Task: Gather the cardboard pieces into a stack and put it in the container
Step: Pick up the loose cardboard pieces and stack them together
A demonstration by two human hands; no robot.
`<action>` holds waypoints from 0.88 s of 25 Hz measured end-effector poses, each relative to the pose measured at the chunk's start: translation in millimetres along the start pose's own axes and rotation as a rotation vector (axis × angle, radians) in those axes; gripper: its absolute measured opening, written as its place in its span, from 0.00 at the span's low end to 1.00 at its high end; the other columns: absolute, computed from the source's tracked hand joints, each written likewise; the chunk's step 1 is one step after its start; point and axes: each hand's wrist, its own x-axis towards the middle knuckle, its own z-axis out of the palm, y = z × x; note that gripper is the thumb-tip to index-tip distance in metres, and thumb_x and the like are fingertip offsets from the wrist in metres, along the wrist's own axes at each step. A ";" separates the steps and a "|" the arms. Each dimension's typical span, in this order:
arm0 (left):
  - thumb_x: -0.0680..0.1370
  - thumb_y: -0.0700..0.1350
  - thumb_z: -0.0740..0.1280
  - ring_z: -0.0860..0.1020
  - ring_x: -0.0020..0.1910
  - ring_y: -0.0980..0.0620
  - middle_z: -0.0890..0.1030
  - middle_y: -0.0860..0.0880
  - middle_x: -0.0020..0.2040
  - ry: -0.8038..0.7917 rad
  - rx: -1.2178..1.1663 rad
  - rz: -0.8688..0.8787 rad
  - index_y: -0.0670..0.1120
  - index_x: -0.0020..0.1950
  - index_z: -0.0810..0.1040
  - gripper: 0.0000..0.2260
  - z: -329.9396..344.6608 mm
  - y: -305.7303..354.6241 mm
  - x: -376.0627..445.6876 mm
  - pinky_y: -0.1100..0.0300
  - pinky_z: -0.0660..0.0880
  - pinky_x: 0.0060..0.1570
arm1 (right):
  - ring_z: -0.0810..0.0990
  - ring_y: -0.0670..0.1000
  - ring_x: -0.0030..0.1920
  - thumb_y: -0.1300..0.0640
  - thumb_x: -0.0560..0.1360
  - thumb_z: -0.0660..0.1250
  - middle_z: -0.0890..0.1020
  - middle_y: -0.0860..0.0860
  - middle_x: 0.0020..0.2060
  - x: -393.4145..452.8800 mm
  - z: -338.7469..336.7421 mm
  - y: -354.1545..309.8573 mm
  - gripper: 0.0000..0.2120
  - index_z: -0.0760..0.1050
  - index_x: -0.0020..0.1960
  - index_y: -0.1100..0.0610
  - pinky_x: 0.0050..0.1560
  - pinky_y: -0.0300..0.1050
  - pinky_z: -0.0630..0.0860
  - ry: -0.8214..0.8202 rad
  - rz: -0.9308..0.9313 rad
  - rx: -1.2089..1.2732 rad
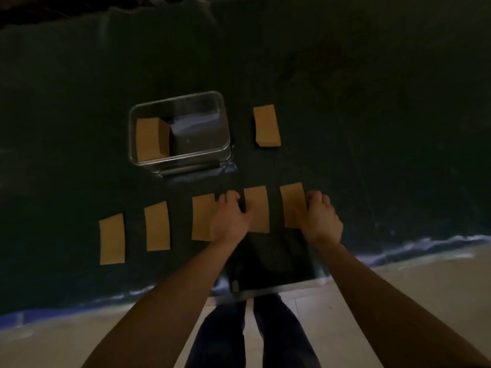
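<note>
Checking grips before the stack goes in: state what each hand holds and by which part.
Nothing is lifted. The left hand rests on the left edge of the fourth cardboard piece; the right hand touches the right edge of the rightmost cardboard piece.

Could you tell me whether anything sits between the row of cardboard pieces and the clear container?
Nothing visible does: only bare dark table covering lies between the row of cardboard pieces and the open-topped container, which already holds one stack.

Dim indoor room of no certain kind, perhaps a staged test setup: dark cloth draped over a tabletop with pale bare front edge, pale tiled floor below. No furniture or fittings to settle home or lab.
</note>
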 end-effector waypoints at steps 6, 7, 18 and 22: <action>0.73 0.60 0.70 0.77 0.54 0.47 0.77 0.46 0.58 0.015 0.068 -0.058 0.48 0.61 0.71 0.24 20.3 7.5 3.1 0.51 0.75 0.52 | 0.73 0.61 0.63 0.45 0.76 0.68 0.69 0.57 0.65 15.8 21.1 -1.8 0.29 0.64 0.71 0.56 0.51 0.58 0.75 -0.019 0.101 -0.041; 0.73 0.59 0.71 0.78 0.54 0.46 0.77 0.46 0.58 0.018 0.065 -0.066 0.47 0.61 0.71 0.23 21.0 8.2 3.6 0.51 0.75 0.51 | 0.73 0.61 0.62 0.46 0.75 0.68 0.69 0.57 0.65 17.8 23.1 -2.0 0.29 0.64 0.70 0.56 0.51 0.58 0.75 -0.016 0.100 -0.030; 0.76 0.44 0.71 0.77 0.49 0.50 0.76 0.47 0.54 -0.088 -0.262 -0.320 0.51 0.51 0.69 0.11 21.7 22.3 12.7 0.55 0.75 0.47 | 0.79 0.55 0.44 0.65 0.74 0.62 0.77 0.49 0.41 26.9 26.8 -4.1 0.13 0.69 0.57 0.52 0.41 0.49 0.73 -0.080 0.180 0.466; 0.78 0.43 0.69 0.75 0.47 0.55 0.77 0.50 0.53 -0.135 -0.532 -0.352 0.51 0.51 0.74 0.06 11.5 17.5 11.5 0.63 0.69 0.41 | 0.83 0.55 0.49 0.62 0.75 0.67 0.83 0.54 0.51 25.0 12.7 -9.9 0.16 0.71 0.59 0.50 0.51 0.56 0.78 -0.255 0.328 0.894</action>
